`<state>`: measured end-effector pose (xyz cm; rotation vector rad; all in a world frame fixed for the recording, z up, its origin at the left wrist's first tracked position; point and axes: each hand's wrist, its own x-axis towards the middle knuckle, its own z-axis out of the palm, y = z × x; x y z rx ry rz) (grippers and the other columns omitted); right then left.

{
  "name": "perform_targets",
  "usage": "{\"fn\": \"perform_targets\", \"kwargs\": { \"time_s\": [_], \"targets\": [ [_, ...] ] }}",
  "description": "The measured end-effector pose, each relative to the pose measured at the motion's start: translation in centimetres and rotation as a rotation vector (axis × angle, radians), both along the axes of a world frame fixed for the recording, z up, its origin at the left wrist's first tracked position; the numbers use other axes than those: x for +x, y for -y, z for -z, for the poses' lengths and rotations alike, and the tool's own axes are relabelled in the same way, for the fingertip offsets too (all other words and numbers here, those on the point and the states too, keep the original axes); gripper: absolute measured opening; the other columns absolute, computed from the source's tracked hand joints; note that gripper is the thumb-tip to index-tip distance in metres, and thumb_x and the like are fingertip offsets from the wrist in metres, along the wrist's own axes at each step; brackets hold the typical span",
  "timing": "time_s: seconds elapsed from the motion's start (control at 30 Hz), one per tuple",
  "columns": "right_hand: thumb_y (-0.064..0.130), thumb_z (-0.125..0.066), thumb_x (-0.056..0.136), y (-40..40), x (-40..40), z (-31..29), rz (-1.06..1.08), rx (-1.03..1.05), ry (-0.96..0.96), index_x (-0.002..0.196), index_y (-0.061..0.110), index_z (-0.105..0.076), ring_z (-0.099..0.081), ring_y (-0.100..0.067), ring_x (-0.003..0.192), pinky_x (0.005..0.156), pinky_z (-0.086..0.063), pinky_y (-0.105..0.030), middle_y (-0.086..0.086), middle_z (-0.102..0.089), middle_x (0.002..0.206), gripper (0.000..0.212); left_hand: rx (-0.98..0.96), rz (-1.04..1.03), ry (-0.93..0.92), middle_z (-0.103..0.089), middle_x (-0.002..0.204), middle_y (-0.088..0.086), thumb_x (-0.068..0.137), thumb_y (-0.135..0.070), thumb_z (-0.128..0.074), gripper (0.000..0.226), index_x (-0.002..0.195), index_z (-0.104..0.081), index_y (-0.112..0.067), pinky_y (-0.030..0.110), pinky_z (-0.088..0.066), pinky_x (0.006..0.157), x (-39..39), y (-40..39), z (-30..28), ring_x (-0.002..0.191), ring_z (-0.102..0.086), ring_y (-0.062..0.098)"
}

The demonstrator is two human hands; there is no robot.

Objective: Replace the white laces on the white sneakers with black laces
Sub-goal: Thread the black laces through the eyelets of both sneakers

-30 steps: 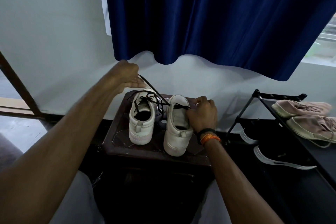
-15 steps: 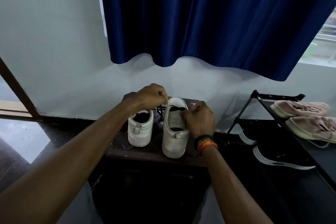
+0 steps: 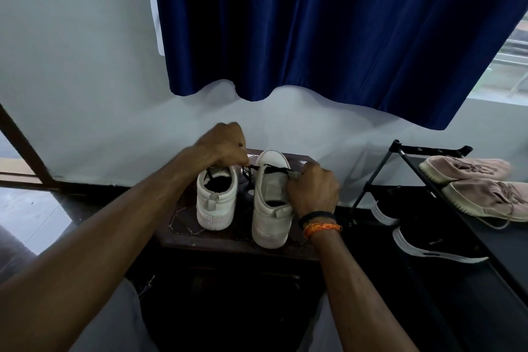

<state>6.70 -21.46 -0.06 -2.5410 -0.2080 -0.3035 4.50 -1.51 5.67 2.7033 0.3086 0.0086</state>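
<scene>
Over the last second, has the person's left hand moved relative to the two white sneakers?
Yes. The left hand dropped from above and left of the left white sneaker to its toe end, gripping the black lace.

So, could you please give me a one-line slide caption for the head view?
Left hand and right hand pull a black lace across the right white sneaker on a dark stool.
</scene>
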Motion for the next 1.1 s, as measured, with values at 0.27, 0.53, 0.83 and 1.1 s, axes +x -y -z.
{"fn": "perform_targets", "kwargs": {
  "time_s": [0.27, 0.53, 0.83, 1.1],
  "targets": [
    [0.017, -0.062, 0.077, -0.1, 0.0, 0.5, 0.005, 0.031, 0.036, 0.089, 0.016, -0.061, -0.064, -0.036, 0.087, 0.066, -0.044, -0.033, -0.009, -0.065, 0.099, 0.012, -0.025, -0.137, 0.167, -0.072, 0.072, 0.011, 0.072, -0.018, -0.079, 0.018, 0.062, -0.071, -0.006, 0.033, -0.054, 0.068, -2.1, -5.1, -3.0, 0.071, -0.066, 0.021],
    [0.073, -0.050, 0.079, -2.4, -3.7, 1.1, -0.127, -0.022, 0.188, 0.074, 0.027, -0.075, -0.047, -0.026, 0.110, 0.088, -0.040, -0.041, 0.007, -0.069, 0.090, 0.052, -0.505, 0.184, 0.106, -0.077, 0.095, 0.011, 0.082, -0.011, -0.073, 0.025, 0.071, -0.057, 0.005, 0.047, -0.054, 0.095, -1.8, -1.2, -0.4, 0.099, -0.073, 0.021],
    [0.051, -0.055, 0.080, -4.1, -5.1, 2.3, -0.018, -0.084, 0.228, 0.061, 0.018, -0.072, -0.062, -0.034, 0.110, 0.082, -0.047, -0.046, -0.005, -0.075, 0.091, 0.042, -0.572, 0.059, 0.165, -0.061, 0.067, 0.000, 0.089, -0.019, -0.070, 0.014, 0.087, -0.056, -0.017, 0.034, -0.045, 0.062, -0.4, 0.2, 1.9, 0.060, -0.054, 0.016],
    [0.052, -0.032, 0.085, -4.9, -4.4, 3.2, 0.019, -0.013, 0.196, 0.067, 0.015, -0.072, -0.056, -0.032, 0.111, 0.084, -0.042, -0.046, -0.003, -0.072, 0.099, 0.058, -0.047, 0.223, 0.012, -0.064, 0.075, -0.013, 0.085, -0.014, -0.071, 0.007, 0.086, -0.076, -0.017, 0.020, -0.040, 0.061, 0.2, 1.4, 1.4, 0.075, -0.060, 0.007]
  ]
}}
